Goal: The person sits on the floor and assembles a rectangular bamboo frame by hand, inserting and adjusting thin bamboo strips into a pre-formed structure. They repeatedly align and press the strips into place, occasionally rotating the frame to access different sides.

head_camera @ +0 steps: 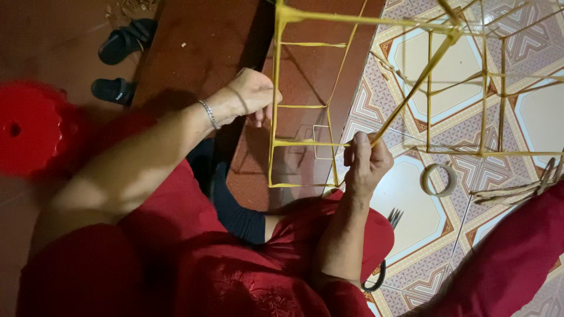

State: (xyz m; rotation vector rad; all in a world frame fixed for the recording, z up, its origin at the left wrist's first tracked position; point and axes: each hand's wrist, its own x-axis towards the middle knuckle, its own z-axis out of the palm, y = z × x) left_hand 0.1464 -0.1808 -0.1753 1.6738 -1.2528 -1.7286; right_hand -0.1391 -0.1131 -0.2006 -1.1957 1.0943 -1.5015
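A large open frame of thin yellow bamboo strips (429,76) stands in front of me, made of square and slanted cells. My left hand (249,94) grips an upright strip on the frame's left side; a silver bracelet sits on that wrist. My right hand (365,158) pinches a joint where a slanted strip meets a horizontal one, with a thin wire or thread running right from the fingers. Both arms come out of red clothing.
A roll of tape (438,179) lies on the patterned tile floor (423,246). Loose bamboo strips (517,188) lie at right. Scissors (385,249) poke out beside my knee. A red plastic stool (29,126) and black sandals (120,58) are at left.
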